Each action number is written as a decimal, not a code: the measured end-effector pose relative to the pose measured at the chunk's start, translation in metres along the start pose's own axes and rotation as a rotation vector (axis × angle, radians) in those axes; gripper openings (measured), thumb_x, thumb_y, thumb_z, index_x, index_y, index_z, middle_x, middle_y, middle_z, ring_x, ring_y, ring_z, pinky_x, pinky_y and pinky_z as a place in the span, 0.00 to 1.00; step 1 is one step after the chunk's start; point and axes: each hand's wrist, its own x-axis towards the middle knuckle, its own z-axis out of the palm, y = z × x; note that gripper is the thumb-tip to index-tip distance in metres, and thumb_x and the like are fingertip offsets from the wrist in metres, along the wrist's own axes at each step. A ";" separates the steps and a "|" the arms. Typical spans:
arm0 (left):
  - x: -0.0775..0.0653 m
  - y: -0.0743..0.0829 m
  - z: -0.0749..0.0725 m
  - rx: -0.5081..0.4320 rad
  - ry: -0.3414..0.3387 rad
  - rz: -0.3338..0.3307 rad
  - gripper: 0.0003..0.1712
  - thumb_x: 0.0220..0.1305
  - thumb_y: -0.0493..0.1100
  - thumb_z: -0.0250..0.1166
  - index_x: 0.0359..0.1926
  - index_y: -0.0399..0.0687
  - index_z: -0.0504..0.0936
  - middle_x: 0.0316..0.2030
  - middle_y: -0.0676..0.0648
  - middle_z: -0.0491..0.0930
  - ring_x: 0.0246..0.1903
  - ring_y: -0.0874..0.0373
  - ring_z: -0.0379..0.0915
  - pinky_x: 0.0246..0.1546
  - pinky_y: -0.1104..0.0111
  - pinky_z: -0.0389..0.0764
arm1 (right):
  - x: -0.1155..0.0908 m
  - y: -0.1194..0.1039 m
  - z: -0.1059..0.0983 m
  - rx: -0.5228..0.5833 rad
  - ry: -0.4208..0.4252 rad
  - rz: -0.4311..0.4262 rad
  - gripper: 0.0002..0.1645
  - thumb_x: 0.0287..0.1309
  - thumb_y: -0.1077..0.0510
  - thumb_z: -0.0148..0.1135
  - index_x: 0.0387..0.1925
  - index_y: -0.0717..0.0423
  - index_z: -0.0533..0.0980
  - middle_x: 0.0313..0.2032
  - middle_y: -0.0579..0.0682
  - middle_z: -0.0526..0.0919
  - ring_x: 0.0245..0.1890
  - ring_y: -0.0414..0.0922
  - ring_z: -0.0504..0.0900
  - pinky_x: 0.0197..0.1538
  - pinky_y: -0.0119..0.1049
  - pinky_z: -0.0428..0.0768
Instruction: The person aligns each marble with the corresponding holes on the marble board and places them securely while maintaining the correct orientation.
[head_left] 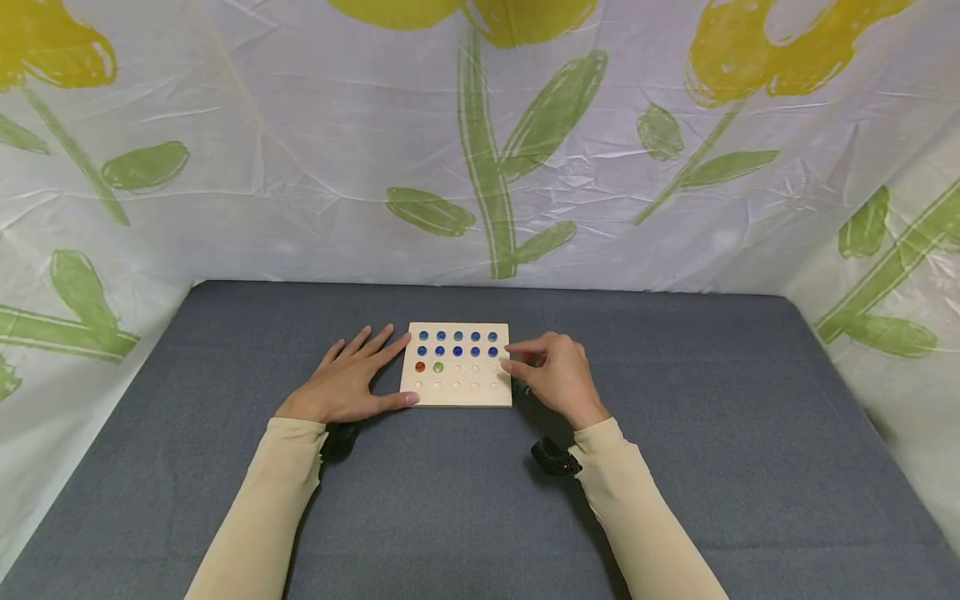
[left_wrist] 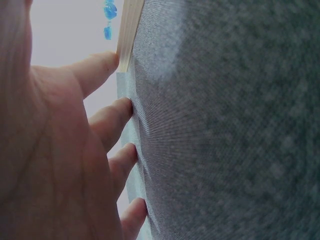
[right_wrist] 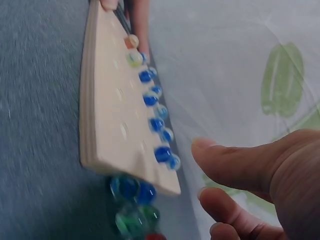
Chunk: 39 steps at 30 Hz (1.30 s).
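Only the right-wrist view plainly shows marbles point(right_wrist: 130, 223) beside the board point(right_wrist: 111, 112).

Tabletop point(head_left: 450, 500), dark grey-blue and fabric-textured, bearing a flat wooden board point(head_left: 447, 377); loose glass marbles point(right_wrist: 131, 221) lie clustered just beside the board's right edge.

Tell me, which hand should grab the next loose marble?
Probably the right hand: it's nearer the loose marbles. The left hand touches the board on the opposite side, perhaps steadying it.

Blue-grey cloth tabletop point(head_left: 435, 517), creased whitish sheeting point(head_left: 315, 150) behind and beside it, printed yellow flowers point(head_left: 727, 50), green leaves point(head_left: 555, 112)
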 end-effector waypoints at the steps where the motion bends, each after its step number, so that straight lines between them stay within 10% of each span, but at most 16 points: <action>1: 0.000 0.000 0.000 -0.001 0.000 0.000 0.57 0.61 0.75 0.61 0.81 0.54 0.53 0.79 0.40 0.48 0.77 0.35 0.37 0.72 0.35 0.40 | 0.000 0.002 -0.002 -0.003 0.000 0.004 0.13 0.54 0.58 0.78 0.42 0.56 0.90 0.31 0.51 0.82 0.22 0.43 0.75 0.22 0.36 0.71; 39: 0.001 -0.001 0.000 -0.004 -0.009 -0.004 0.58 0.60 0.76 0.62 0.81 0.55 0.52 0.80 0.41 0.46 0.78 0.36 0.35 0.72 0.36 0.38 | 0.001 0.053 -0.044 -0.012 -0.126 0.080 0.13 0.57 0.60 0.76 0.45 0.55 0.89 0.34 0.51 0.85 0.22 0.45 0.75 0.24 0.38 0.74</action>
